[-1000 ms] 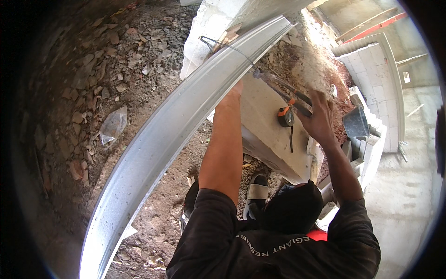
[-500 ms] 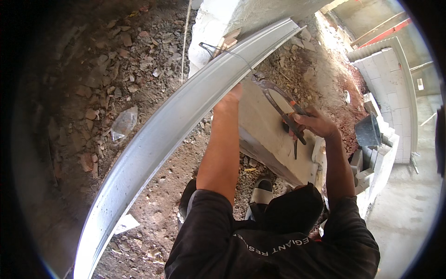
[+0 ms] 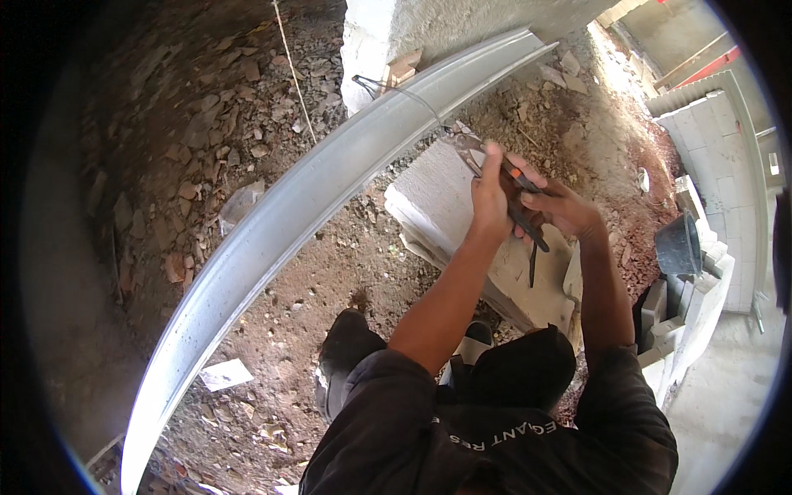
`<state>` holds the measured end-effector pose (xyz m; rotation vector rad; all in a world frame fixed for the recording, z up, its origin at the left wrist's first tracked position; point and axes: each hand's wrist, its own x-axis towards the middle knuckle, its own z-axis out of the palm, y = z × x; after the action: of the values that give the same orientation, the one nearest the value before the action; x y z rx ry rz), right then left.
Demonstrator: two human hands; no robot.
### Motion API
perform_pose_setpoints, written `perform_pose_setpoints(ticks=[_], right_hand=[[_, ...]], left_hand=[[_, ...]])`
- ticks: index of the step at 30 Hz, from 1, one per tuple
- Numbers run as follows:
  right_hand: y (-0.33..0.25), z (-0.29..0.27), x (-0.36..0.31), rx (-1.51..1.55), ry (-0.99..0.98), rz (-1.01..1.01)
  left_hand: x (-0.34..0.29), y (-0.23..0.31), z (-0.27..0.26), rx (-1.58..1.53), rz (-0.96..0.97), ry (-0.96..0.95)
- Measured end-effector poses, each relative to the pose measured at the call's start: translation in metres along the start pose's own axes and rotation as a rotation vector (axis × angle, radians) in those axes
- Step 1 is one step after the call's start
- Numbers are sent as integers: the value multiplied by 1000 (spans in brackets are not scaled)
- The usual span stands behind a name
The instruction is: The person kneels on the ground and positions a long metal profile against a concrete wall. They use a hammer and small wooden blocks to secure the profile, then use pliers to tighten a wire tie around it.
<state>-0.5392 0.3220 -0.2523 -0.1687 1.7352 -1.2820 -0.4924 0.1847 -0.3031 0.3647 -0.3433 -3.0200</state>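
A pair of end-cutting pincers [image 3: 529, 224] with dark handles and an orange band is held in both hands. My right hand [image 3: 569, 211] is closed around the handles. My left hand [image 3: 492, 198] grips them from the other side, near the jaws, with its thumb pointing up; the fingers are partly hidden. The pincer jaws lie by the twisted end of a thin tie wire [image 3: 427, 106], and whether they bite on it I cannot tell. This wire runs across a long silvery metal channel [image 3: 305, 191], which passes beside a concrete post [image 3: 429, 33].
Wood scraps [image 3: 402, 68] are wedged between post and channel. A pale concrete slab [image 3: 433, 194] lies below my hands. Broken rubble covers the ground to the left, with a string [image 3: 290, 70] above it. A dark bucket [image 3: 678, 244] and light blocks [image 3: 660, 330] stand at the right.
My left hand has left the underside of the metal channel, moved right and closed on the pincers. My right hand stays on the handles.
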Motion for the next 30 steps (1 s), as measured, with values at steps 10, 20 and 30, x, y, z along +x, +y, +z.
perform_pose_setpoints(ticks=[10, 20, 30], right_hand=[[31, 52, -14, -1200, 884, -273], [2, -10, -4, -173, -11, 112], [19, -8, 25, -1377, 860, -625]], left_hand=[[11, -24, 16, 200, 116, 362], [13, -12, -14, 122, 68, -99], [44, -36, 23, 279, 313, 396]])
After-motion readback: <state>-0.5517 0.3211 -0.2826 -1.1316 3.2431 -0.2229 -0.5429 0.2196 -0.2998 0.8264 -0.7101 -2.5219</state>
